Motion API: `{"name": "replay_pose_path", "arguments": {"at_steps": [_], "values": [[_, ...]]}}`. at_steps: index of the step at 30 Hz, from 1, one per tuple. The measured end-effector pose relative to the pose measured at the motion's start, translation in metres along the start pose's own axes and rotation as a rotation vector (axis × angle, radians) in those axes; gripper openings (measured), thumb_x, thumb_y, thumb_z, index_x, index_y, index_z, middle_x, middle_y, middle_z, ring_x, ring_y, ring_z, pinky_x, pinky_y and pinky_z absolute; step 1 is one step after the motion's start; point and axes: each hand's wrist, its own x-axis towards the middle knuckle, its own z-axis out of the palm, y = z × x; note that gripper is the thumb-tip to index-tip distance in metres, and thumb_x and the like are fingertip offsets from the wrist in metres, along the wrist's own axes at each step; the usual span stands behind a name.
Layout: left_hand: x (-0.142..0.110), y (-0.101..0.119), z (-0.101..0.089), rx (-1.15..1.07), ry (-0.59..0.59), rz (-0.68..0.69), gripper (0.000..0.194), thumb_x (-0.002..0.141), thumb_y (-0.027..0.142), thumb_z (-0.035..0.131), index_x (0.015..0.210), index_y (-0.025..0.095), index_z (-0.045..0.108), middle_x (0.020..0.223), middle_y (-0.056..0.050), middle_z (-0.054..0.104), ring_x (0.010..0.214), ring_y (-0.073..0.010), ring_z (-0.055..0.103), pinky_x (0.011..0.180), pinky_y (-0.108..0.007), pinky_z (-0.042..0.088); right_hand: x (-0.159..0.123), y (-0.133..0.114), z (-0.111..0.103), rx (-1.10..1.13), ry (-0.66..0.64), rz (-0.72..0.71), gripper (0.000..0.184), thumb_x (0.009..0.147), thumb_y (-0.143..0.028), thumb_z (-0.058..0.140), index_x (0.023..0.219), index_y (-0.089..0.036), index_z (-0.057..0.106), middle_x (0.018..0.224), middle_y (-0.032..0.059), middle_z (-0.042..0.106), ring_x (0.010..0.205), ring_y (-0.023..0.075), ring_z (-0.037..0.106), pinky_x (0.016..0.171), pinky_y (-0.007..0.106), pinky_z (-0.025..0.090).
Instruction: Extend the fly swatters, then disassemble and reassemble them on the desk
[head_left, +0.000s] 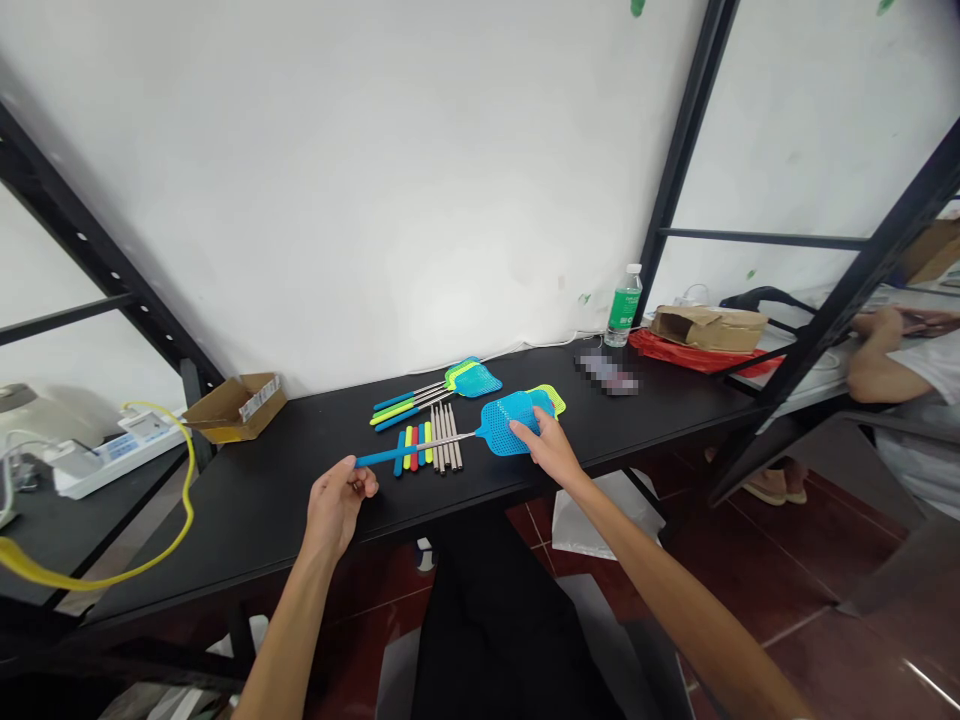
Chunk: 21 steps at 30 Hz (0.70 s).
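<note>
A blue fly swatter (504, 428) is held level above the black table, its metal rod pointing left into a blue handle. My left hand (339, 500) pinches the handle's end. My right hand (551, 448) grips the swatter's perforated head at its right side, thumb on top. Beneath and beside that head lie more swatter heads (556, 398), blue and yellow-green. Under the rod, loose coloured handle grips (414, 448) in blue, yellow and red sit in a row beside several metal rods (448, 450). Behind them is a pile of whole fly swatters (472, 378).
The black table (300, 530) runs along a white wall. An open cardboard box (236, 408) and a power strip (124, 455) with a yellow cable (187, 490) are left. A water bottle (624, 308) and another cardboard box (709, 328) stand right. Another person (911, 385) sits far right.
</note>
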Motion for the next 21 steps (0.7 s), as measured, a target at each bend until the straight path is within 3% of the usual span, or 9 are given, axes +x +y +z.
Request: {"name": "replay_pose_path", "arguments": {"at_steps": [9,21], "values": [[-0.0004,0.0003,0.0001,0.049,-0.007,0.004,0.039,0.088,0.038,0.063,0.055,0.018,0.058,0.057,-0.002,0.049,0.057,-0.0157,0.049,0.06,-0.031,0.046,-0.0001,0.0015,0.0002,0.019,-0.009,-0.02,0.035,0.083,-0.055,0.057,0.076,-0.024,0.042,0.061,-0.004,0.043,0.053,0.014,0.043,0.048,0.026,0.032],[-0.0031,0.0024,0.002,0.124,-0.009,0.007,0.049,0.089,0.041,0.062,0.046,0.02,0.05,0.052,-0.001,0.041,0.056,-0.0161,0.047,0.065,-0.033,0.048,-0.0011,0.0,-0.0011,-0.015,-0.031,-0.033,0.037,0.086,-0.056,0.055,0.076,-0.024,0.04,0.06,-0.005,0.04,0.053,0.0143,0.042,0.049,0.026,0.033]]}}
